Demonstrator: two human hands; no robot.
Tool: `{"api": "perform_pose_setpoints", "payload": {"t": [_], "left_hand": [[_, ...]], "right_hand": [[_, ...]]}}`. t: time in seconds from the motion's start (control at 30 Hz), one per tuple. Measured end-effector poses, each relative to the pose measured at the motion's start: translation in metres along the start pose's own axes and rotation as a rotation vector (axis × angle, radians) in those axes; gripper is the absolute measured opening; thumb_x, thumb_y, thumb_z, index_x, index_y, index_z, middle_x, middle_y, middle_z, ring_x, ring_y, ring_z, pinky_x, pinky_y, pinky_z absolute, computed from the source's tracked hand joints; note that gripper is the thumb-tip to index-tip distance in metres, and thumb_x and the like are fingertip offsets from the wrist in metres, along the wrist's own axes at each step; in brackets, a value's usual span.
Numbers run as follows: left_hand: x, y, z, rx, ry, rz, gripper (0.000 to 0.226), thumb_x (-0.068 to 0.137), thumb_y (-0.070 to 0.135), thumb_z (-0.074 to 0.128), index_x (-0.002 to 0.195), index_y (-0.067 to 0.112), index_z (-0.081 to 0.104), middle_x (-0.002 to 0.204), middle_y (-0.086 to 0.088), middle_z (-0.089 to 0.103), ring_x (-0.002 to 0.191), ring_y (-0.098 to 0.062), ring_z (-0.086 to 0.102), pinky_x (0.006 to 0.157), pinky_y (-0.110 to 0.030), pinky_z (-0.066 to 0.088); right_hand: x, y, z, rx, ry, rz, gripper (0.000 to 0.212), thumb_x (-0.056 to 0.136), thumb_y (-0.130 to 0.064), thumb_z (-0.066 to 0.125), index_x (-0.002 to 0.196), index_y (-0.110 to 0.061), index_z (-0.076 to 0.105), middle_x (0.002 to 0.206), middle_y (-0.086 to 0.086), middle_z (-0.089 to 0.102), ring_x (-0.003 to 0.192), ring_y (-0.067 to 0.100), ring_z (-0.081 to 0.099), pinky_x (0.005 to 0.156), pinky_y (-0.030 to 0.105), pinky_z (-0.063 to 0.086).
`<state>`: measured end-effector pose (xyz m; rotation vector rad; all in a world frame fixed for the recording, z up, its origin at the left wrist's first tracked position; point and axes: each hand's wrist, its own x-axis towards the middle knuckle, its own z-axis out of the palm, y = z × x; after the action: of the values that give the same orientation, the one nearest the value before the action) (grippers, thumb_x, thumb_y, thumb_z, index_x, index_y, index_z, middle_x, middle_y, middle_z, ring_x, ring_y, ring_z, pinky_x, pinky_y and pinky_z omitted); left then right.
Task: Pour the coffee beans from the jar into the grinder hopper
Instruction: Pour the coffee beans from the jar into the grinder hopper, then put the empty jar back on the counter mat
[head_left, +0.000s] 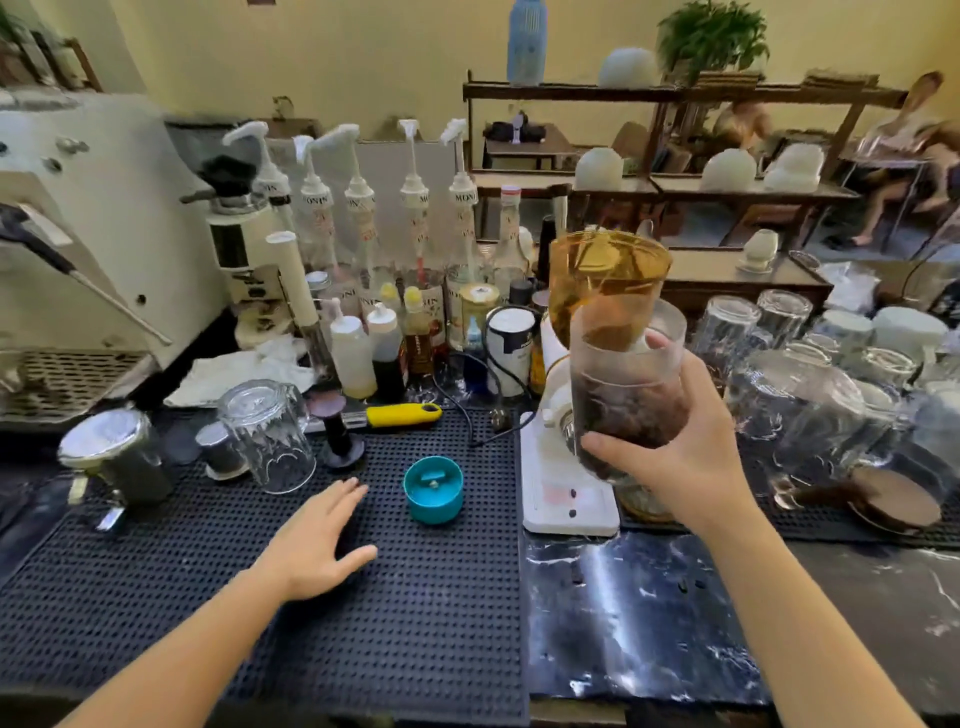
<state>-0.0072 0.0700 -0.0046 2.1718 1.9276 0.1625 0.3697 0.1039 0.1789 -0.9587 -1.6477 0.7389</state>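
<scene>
My right hand (680, 452) grips a clear jar (626, 379) with dark coffee beans in its lower half, held in front of the white grinder (558, 488). The grinder's amber hopper (605, 283) rises just behind and above the jar, its top open. The jar's mouth is level with the hopper's lower part. The jar's teal lid (434, 488) lies upside down on the black rubber mat (260, 597). My left hand (317, 540) rests flat on the mat, fingers spread over a dark object I cannot make out.
Syrup pump bottles (363, 218) and squeeze bottles line the back. An espresso machine (78, 234) stands at left, with an upturned glass mug (270, 436) and a tamper (337, 431). Several upturned glasses (810, 374) crowd the right. A few beans lie on the grinder base.
</scene>
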Motion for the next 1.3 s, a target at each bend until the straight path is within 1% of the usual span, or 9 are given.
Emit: {"api": "perform_pose_setpoints", "payload": {"t": [0.2, 0.33, 0.4, 0.5, 0.63, 0.87, 1.0, 1.17, 1.3], "left_hand": [[0.006, -0.036, 0.011, 0.07, 0.035, 0.141, 0.084, 0.08, 0.075, 0.029, 0.148, 0.027, 0.021, 0.157, -0.006, 0.019, 0.143, -0.021, 0.017, 0.116, -0.038, 0.013], [0.007, -0.042, 0.019, 0.047, 0.071, 0.148, 0.082, 0.081, 0.075, 0.026, 0.149, 0.029, 0.019, 0.158, -0.005, 0.018, 0.144, -0.021, 0.015, 0.116, -0.039, 0.011], [0.007, -0.043, 0.021, 0.03, 0.068, 0.151, 0.081, 0.082, 0.075, 0.026, 0.149, 0.029, 0.018, 0.158, -0.005, 0.017, 0.144, -0.021, 0.013, 0.115, -0.039, 0.009], [0.007, -0.044, 0.022, 0.007, 0.073, 0.142, 0.081, 0.082, 0.074, 0.027, 0.149, 0.03, 0.016, 0.159, -0.003, 0.014, 0.144, -0.019, 0.01, 0.115, -0.037, 0.005], [0.007, -0.044, 0.021, -0.012, 0.067, 0.139, 0.081, 0.081, 0.074, 0.031, 0.148, 0.031, 0.018, 0.159, -0.003, 0.015, 0.144, -0.021, 0.012, 0.114, -0.037, 0.005], [0.008, -0.043, 0.019, -0.059, 0.06, 0.124, 0.078, 0.078, 0.071, 0.044, 0.144, 0.032, 0.029, 0.155, -0.001, 0.028, 0.141, -0.02, 0.024, 0.113, -0.037, 0.017], [0.009, -0.042, 0.018, -0.083, 0.039, 0.111, 0.079, 0.076, 0.072, 0.048, 0.143, 0.034, 0.031, 0.153, 0.001, 0.031, 0.14, -0.017, 0.026, 0.106, -0.035, 0.016], [0.01, -0.042, 0.017, -0.085, 0.031, 0.099, 0.081, 0.073, 0.073, 0.049, 0.142, 0.035, 0.032, 0.152, 0.002, 0.034, 0.139, -0.015, 0.025, 0.104, -0.036, 0.02], [0.01, -0.042, 0.017, -0.098, 0.025, 0.086, 0.08, 0.075, 0.074, 0.047, 0.143, 0.037, 0.03, 0.152, 0.003, 0.032, 0.139, -0.015, 0.026, 0.104, -0.036, 0.02]], "right_hand": [[0.009, -0.004, 0.096, 0.027, 0.029, 0.069, 0.082, 0.051, -0.034, 0.086, 0.118, -0.05, 0.043, 0.113, -0.032, 0.056, 0.108, -0.004, 0.056, 0.079, 0.009, 0.047], [0.036, 0.025, 0.163, -0.002, 0.065, 0.187, 0.083, 0.052, -0.035, 0.086, 0.123, -0.033, 0.041, 0.122, -0.009, 0.056, 0.107, -0.007, 0.055, 0.081, 0.009, 0.046], [0.055, 0.045, 0.19, -0.029, 0.091, 0.235, 0.082, 0.055, -0.028, 0.085, 0.123, -0.024, 0.039, 0.118, -0.006, 0.052, 0.102, -0.011, 0.052, 0.081, 0.006, 0.043], [0.087, 0.074, 0.218, -0.074, 0.138, 0.303, 0.082, 0.055, -0.021, 0.085, 0.123, -0.017, 0.039, 0.117, -0.002, 0.052, 0.104, 0.008, 0.052, 0.084, 0.019, 0.043], [0.127, 0.107, 0.244, -0.159, 0.132, 0.345, 0.083, 0.054, -0.028, 0.087, 0.121, -0.02, 0.04, 0.104, -0.014, 0.048, 0.101, 0.008, 0.048, 0.083, 0.021, 0.039], [0.166, 0.159, 0.271, -0.175, 0.015, 0.441, 0.085, 0.05, -0.03, 0.089, 0.119, -0.024, 0.039, 0.117, 0.0, 0.053, 0.11, 0.018, 0.05, 0.09, 0.03, 0.042], [0.167, 0.179, 0.273, -0.188, -0.039, 0.491, 0.087, 0.049, -0.033, 0.09, 0.12, -0.023, 0.041, 0.12, 0.0, 0.054, 0.109, 0.015, 0.048, 0.089, 0.026, 0.037], [0.166, 0.187, 0.271, -0.244, -0.103, 0.492, 0.083, 0.045, -0.039, 0.09, 0.109, -0.03, 0.038, 0.104, -0.007, 0.053, 0.098, 0.011, 0.049, 0.079, 0.024, 0.038], [0.162, 0.185, 0.27, -0.255, -0.156, 0.473, 0.082, 0.042, -0.045, 0.088, 0.106, -0.034, 0.039, 0.101, -0.01, 0.053, 0.094, 0.01, 0.051, 0.065, 0.012, 0.035]]}}
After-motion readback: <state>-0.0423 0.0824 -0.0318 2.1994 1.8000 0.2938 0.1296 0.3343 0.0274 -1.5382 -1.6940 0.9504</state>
